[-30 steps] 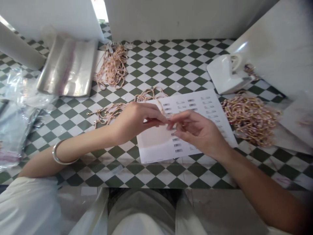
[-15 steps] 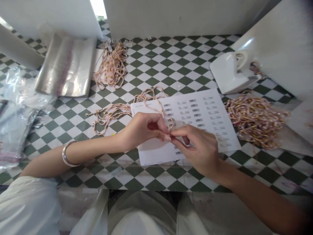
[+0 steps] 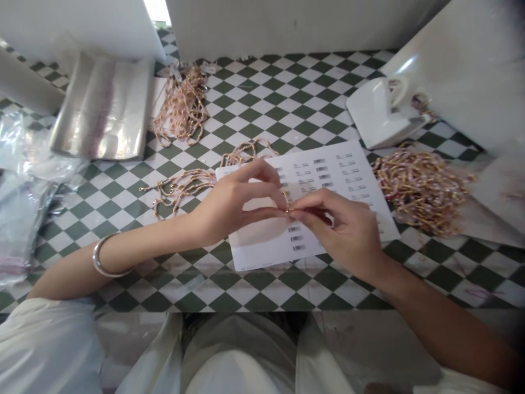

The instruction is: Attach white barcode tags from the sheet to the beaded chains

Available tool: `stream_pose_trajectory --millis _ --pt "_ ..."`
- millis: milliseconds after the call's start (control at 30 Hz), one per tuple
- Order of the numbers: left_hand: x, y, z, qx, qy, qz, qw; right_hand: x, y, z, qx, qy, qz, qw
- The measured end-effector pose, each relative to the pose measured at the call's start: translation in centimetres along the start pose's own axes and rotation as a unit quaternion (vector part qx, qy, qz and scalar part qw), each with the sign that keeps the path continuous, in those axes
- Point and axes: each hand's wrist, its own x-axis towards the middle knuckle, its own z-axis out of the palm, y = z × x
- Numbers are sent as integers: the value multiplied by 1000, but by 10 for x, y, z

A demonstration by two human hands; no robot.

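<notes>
Beaded string [image 3: 289,211] is pinched, gold part showing, between the fingertips of both left hand [image 3: 229,202] and right hand [image 3: 353,229], above a label sheet [image 3: 260,243] on the checkered tabletop [image 3: 262,293].

Gold bit [image 3: 289,212] pinched between left hand [image 3: 235,202] and right hand [image 3: 348,227]: too small for me to ID. Label sheet [image 3: 260,246] partly hidden under both, print [image 3: 297,239] unreadable from here. Clear bags [image 3: 18,210] cut off at far left.
</notes>
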Motion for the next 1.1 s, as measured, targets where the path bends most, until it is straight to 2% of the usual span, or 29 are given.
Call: stream_pose_trajectory --millis 133,200,333,467,567,700,900,1100 --pt "-2 2 3 -89 -70 -51 992 1 -3 -2 27 2 25 999" --pt "-4 2 6 -97 -70 -54 991 1 -4 -4 47 -11 40 998" --pt "-8 4 11 17 -8 9 1000 1 -7 -7 118 -50 71 989" --pt "-11 8 13 122 7 28 992 2 -10 -7 171 -67 92 979" --pt "-12 9 13 186 20 43 981 0 -9 -5 195 -72 101 973" --pt "-15 10 11 293 44 117 948 -3 -4 -3 250 -83 117 957" --pt "-15 13 9 337 56 161 926 -6 -1 2 289 -86 115 947" --pt "-17 13 11 344 64 174 921 -11 -5 10 303 -40 113 946"
